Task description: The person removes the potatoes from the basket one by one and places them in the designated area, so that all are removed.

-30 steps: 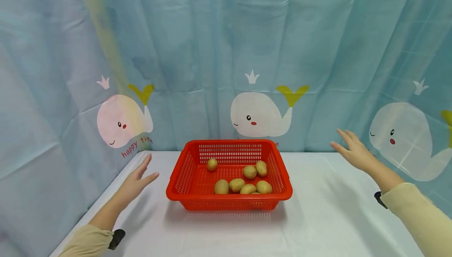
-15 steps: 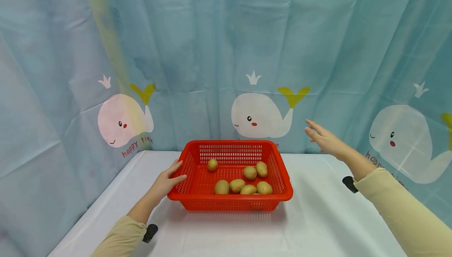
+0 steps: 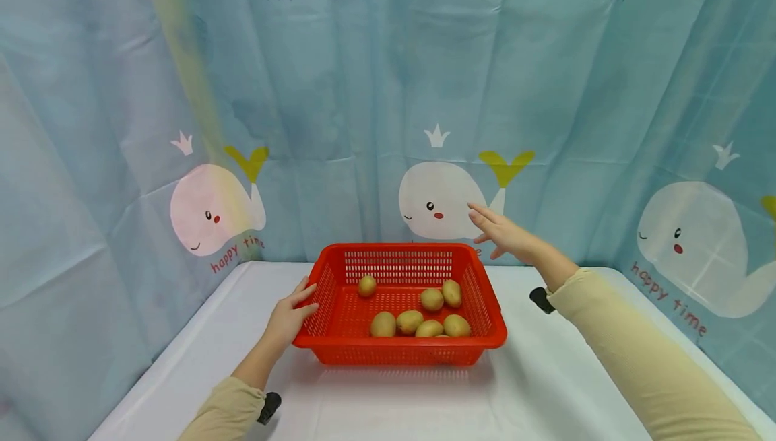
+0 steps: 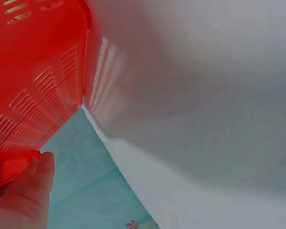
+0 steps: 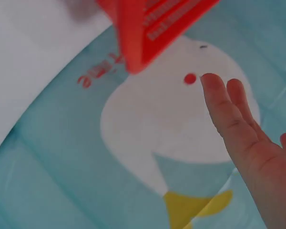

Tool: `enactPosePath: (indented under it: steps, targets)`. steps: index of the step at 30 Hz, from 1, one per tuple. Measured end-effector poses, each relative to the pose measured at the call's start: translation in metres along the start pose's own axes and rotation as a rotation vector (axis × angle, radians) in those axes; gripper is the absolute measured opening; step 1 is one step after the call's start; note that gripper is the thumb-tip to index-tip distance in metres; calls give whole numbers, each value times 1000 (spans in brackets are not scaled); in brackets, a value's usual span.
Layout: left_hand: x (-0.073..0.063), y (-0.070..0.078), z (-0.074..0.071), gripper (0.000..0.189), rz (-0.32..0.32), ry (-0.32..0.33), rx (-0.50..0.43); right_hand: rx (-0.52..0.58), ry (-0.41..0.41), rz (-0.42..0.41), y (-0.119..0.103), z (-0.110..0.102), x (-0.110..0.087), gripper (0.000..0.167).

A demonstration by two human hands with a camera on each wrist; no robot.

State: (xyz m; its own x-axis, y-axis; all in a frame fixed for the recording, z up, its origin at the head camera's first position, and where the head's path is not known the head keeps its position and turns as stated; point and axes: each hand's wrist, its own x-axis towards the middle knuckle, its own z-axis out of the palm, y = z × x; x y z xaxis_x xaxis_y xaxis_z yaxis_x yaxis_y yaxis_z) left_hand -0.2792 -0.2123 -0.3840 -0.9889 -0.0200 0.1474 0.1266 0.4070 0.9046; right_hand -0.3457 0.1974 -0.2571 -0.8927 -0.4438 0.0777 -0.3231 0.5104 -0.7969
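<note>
A red plastic basket [image 3: 400,341] with slotted walls stands on the white table and holds several potatoes [image 3: 409,322]. My left hand [image 3: 287,317] holds its left rim, the thumb over the edge; in the left wrist view, fingers [image 4: 43,174] lie against the outside under the rim. Above the basket's back right corner hovers my right hand [image 3: 508,236], fingers spread and holding nothing. The right wrist view shows its fingers [image 5: 231,119] apart from the basket corner [image 5: 133,52].
A white cloth covers the table [image 3: 388,407]. Behind it and along the sides hangs a blue curtain [image 3: 339,91] printed with whales. A dark band [image 3: 541,300] sits at the right wrist, another wristband [image 3: 269,407] at the left.
My left hand has moved right from beside the basket onto its left rim. The right hand has swept left from the far right to above the back right corner. The potatoes stay put.
</note>
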Motion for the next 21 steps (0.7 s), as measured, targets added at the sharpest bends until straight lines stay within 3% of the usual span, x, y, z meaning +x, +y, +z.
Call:
enactPosePath:
  steps: [8, 14, 17, 21]
  targets:
    - [1, -3, 2, 48, -11, 37, -69, 112, -120, 70, -4, 17, 28, 72]
    - [-2, -5, 2, 48, -39, 47, -106, 224, -278, 161, -3, 32, 50, 64]
    - [-2, -4, 2, 48, -44, 47, -131, 251, -308, 230, 1, 41, 58, 60]
    - [1, -2, 4, 48, -38, 52, -152, 256, -287, 304, 9, 51, 68, 59]
